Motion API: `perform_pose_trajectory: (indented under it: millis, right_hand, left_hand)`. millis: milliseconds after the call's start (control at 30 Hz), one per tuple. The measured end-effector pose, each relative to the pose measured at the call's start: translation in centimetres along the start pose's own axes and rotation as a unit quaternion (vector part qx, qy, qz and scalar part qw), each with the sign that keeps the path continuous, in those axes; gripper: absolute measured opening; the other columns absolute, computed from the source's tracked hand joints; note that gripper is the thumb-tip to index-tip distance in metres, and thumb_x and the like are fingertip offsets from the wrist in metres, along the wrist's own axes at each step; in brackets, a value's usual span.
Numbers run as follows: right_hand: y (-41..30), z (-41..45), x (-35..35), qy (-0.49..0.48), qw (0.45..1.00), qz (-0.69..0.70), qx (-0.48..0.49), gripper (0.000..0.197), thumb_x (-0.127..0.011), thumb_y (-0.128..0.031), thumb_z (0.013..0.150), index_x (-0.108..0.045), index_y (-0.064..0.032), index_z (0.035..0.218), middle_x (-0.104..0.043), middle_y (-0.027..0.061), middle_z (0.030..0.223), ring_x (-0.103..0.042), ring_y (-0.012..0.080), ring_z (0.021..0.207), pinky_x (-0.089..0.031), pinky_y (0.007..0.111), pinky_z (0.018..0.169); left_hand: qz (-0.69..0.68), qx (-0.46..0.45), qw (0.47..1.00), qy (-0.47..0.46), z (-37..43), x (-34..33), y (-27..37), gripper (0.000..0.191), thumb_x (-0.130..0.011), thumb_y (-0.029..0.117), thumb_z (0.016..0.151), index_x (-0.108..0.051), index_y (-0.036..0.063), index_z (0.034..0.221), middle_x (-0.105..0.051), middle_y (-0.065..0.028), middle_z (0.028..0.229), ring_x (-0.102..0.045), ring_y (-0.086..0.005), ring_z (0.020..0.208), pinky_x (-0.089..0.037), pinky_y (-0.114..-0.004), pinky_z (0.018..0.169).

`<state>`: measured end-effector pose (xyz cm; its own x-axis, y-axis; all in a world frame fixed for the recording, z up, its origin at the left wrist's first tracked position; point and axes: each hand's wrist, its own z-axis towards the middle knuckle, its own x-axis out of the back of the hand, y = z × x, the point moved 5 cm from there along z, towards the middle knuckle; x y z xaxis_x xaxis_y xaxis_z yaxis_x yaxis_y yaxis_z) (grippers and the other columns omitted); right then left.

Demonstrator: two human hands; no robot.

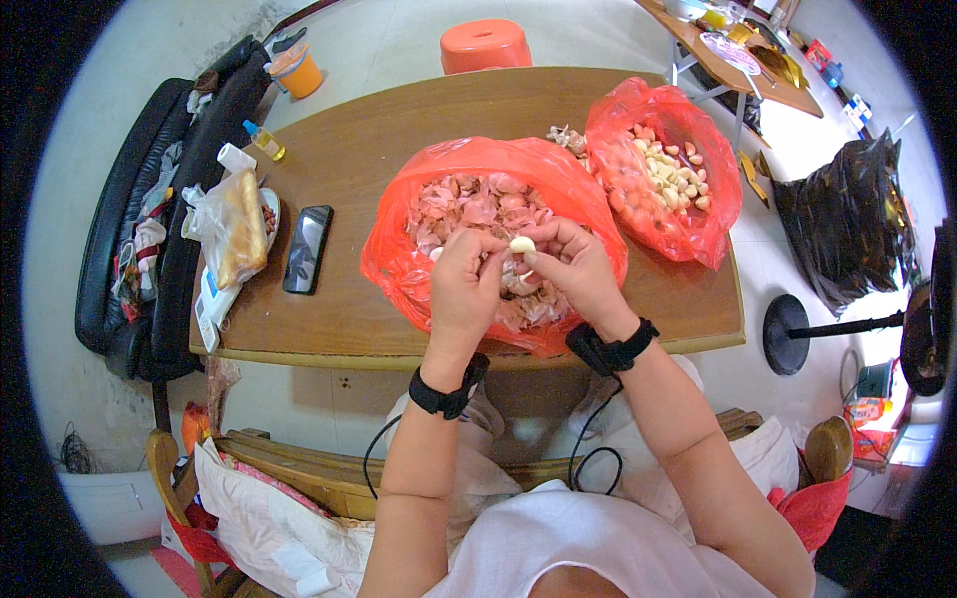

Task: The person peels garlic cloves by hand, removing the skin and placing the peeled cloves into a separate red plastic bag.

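Observation:
A pale, peeled garlic clove (522,244) is pinched between my two hands. The fingertips of my left hand (471,276) touch its left end, while my right hand (572,261) grips its right side between thumb and fingers. Both hands are over an open red plastic bag (478,153) full of papery garlic skins (478,196). Whole garlic shows among the skins under my hands, partly hidden by them. A second red plastic bag (710,142) to the right holds several peeled cloves (669,176).
The bags rest on a wooden table (359,142). A garlic head (568,140) lies between them. To the left are a smartphone (308,249), bagged bread (243,224), a tissue roll (236,158) and a small spray bottle (265,140). A red stool (485,46) stands beyond the table.

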<state>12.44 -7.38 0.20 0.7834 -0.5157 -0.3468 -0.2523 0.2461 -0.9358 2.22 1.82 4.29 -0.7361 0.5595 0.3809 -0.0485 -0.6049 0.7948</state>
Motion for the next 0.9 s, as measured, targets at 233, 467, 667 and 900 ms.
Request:
perform_pose_trajectory:
  millis: [233,467,667,900]
  right_hand:
    - [0.0,0.0,0.0,0.004,1.000,-0.009,0.004,0.019,-0.061,-0.005,0.082,-0.056,-0.0032,0.100,-0.061,0.0029,0.094,-0.060,0.0076,0.075,-0.052,0.021,0.058]
    - [0.4,0.1,0.1,0.007,1.000,-0.005,0.012,0.018,-0.061,-0.006,0.082,-0.057,-0.0026,0.100,-0.061,0.0032,0.093,-0.060,0.0085,0.076,-0.052,0.021,0.059]
    - [0.3,0.1,-0.2,0.010,0.996,0.085,-0.032,0.016,-0.059,-0.007,0.084,-0.056,-0.0023,0.100,-0.061,0.0048,0.093,-0.061,0.0104,0.075,-0.052,0.023,0.059]
    - [-1.1,-0.4,0.5,0.014,0.994,0.100,-0.041,0.015,-0.054,-0.010,0.088,-0.056,-0.0023,0.100,-0.063,0.0057,0.084,-0.061,0.0096,0.069,-0.052,0.023,0.060]
  left_hand:
    - [0.021,-0.013,1.000,0.014,0.1,0.3,0.3,0.008,-0.060,-0.003,0.073,-0.055,0.0000,0.079,-0.054,-0.0109,0.074,-0.054,-0.0241,0.068,-0.042,-0.031,0.060]
    - [0.057,-0.047,0.997,-0.002,0.1,0.2,1.0,0.010,-0.058,-0.004,0.074,-0.052,0.0003,0.082,-0.053,-0.0129,0.077,-0.053,-0.0286,0.071,-0.043,-0.034,0.063]
    - [0.076,-0.090,0.993,-0.020,0.1,-0.1,1.3,0.013,-0.055,-0.006,0.074,-0.049,0.0006,0.084,-0.051,-0.0139,0.079,-0.052,-0.0316,0.075,-0.043,-0.035,0.065]
    - [0.067,-0.047,0.997,-0.012,0.4,-0.1,0.7,0.007,-0.054,-0.002,0.077,-0.050,-0.0001,0.083,-0.051,-0.0151,0.079,-0.053,-0.0320,0.077,-0.043,-0.037,0.067]
